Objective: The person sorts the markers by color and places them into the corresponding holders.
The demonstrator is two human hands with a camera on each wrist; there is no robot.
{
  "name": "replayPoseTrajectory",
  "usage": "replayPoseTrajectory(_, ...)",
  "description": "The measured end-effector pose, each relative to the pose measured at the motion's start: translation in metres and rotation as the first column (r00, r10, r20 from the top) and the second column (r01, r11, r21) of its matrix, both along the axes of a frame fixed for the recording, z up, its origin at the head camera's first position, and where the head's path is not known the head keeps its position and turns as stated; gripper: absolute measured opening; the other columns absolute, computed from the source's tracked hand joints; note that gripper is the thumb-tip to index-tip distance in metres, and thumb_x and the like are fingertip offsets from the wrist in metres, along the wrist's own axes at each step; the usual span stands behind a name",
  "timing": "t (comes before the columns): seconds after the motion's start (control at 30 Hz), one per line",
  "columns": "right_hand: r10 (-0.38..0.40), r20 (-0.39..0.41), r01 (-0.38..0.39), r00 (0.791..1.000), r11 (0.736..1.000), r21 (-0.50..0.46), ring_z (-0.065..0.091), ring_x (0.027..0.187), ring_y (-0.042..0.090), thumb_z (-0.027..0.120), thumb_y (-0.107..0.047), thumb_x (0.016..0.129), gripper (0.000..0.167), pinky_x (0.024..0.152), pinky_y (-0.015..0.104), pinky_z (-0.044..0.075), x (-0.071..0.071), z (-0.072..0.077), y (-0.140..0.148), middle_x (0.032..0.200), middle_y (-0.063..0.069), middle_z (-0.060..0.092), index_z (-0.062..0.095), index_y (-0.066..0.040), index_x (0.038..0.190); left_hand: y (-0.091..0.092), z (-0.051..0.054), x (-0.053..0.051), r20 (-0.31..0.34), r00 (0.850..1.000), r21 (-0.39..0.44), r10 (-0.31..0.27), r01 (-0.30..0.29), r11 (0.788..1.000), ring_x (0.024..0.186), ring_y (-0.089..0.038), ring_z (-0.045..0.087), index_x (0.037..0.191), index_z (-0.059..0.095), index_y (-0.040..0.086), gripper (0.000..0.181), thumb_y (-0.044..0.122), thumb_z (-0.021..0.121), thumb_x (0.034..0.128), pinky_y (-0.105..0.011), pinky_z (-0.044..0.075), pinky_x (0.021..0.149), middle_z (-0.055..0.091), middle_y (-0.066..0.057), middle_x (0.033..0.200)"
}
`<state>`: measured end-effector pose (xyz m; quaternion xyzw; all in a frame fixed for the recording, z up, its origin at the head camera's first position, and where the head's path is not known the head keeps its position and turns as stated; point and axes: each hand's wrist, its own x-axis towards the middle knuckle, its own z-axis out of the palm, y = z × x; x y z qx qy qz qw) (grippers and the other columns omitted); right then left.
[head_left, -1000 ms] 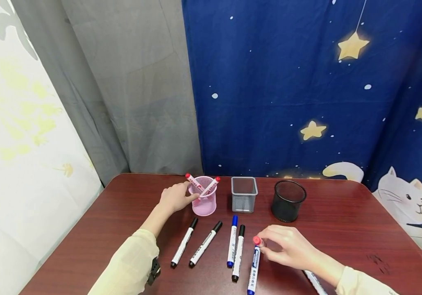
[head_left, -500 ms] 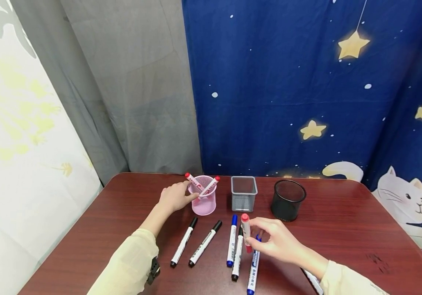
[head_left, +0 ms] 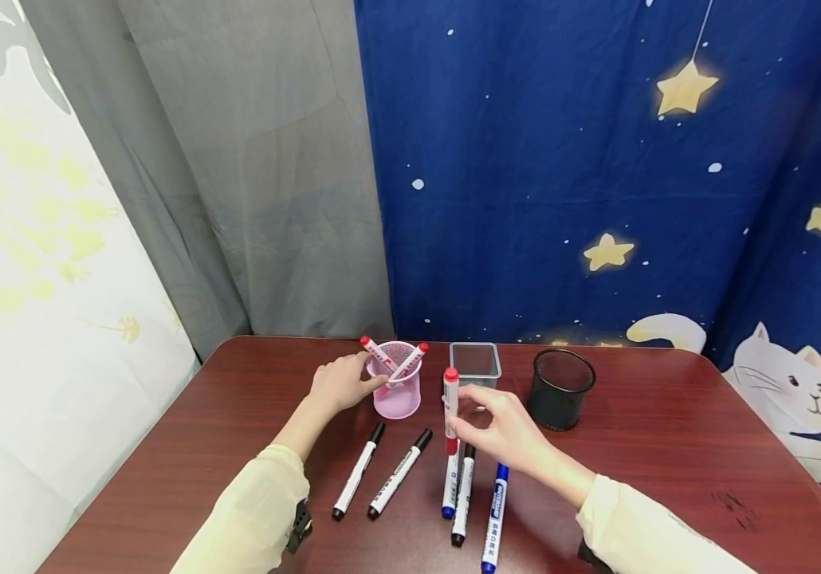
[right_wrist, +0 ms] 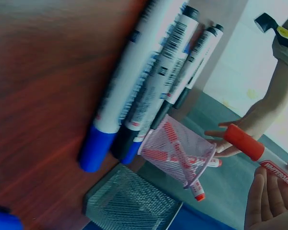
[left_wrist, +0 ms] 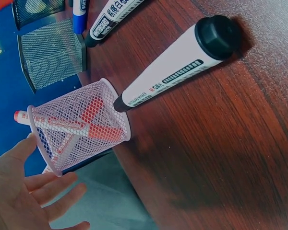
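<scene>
My left hand (head_left: 339,384) rests against the rim of a pink mesh pen cup (head_left: 398,399), its thumb and fingers spread loosely in the left wrist view. Two red markers (left_wrist: 62,123) lean crosswise inside the cup. My right hand (head_left: 500,426) pinches a red whiteboard marker (head_left: 451,406) between thumb and fingers, held upright above the table. Behind it stands a grey square mesh holder (head_left: 475,363), partly hidden by that hand. Below the held marker lie a blue marker (head_left: 450,486) and a black marker (head_left: 463,498).
Two black markers (head_left: 359,472) (head_left: 399,474) lie before the pink cup. Another blue marker (head_left: 495,518) lies under the right forearm's side. A black round mesh holder (head_left: 561,391) stands to the right on the brown table (head_left: 669,446). Curtains (head_left: 525,159) hang behind the table.
My right hand has lifted the red marker off its place by the blue marker and carried it left and away from me, turning it upright. The left hand has stayed at the pink cup.
</scene>
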<state>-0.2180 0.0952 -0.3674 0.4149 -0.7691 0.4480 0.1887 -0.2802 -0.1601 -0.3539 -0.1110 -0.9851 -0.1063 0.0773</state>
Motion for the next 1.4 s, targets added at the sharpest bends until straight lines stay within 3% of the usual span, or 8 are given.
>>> replayPoseTrajectory(0.27, -0.093, 0.081, 0.092, 0.992, 0.996, 0.013, 0.057, 0.073, 0.005, 0.066, -0.016, 0.079, 0.021, 0.059, 0.027, 0.049, -0.012, 0.016, -0.018, 0.084, -0.007, 0.062, 0.061, -0.012, 0.099, 0.0, 0.0, 0.0, 0.002, 1.0, 0.0, 0.003, -0.003, 1.0, 0.091, -0.03, 0.056, 0.116, 0.054, 0.006, 0.056, 0.047, 0.059, 0.0786, -0.048, 0.043, 0.069, 0.06, -0.013, 0.1)
replayPoseTrajectory(1.03, -0.2, 0.029, 0.201, 0.979, 0.979, -0.044, 0.057, 0.062, 0.005, 0.067, -0.011, 0.077, 0.021, 0.058, 0.024, 0.047, -0.046, 0.047, -0.056, 0.077, 0.001, 0.063, 0.062, -0.004, 0.096, 0.0, 0.0, -0.001, 0.001, 1.0, -0.005, 0.013, -0.013, 1.0, 0.088, -0.032, 0.057, 0.117, 0.054, 0.007, 0.056, 0.047, 0.059, 0.0782, -0.047, 0.043, 0.068, 0.06, -0.014, 0.098)
replayPoseTrajectory(1.4, -0.226, 0.081, 0.231, 0.971, 0.971, -0.056, 0.058, 0.065, 0.008, 0.067, -0.011, 0.076, 0.022, 0.061, 0.028, 0.049, -0.063, 0.049, -0.069, 0.079, 0.002, 0.063, 0.062, -0.004, 0.096, -0.001, 0.0, -0.003, 0.015, 1.0, -0.002, 0.005, -0.005, 1.0, 0.088, -0.031, 0.057, 0.117, 0.054, 0.006, 0.056, 0.047, 0.059, 0.0786, -0.048, 0.043, 0.068, 0.061, -0.013, 0.098)
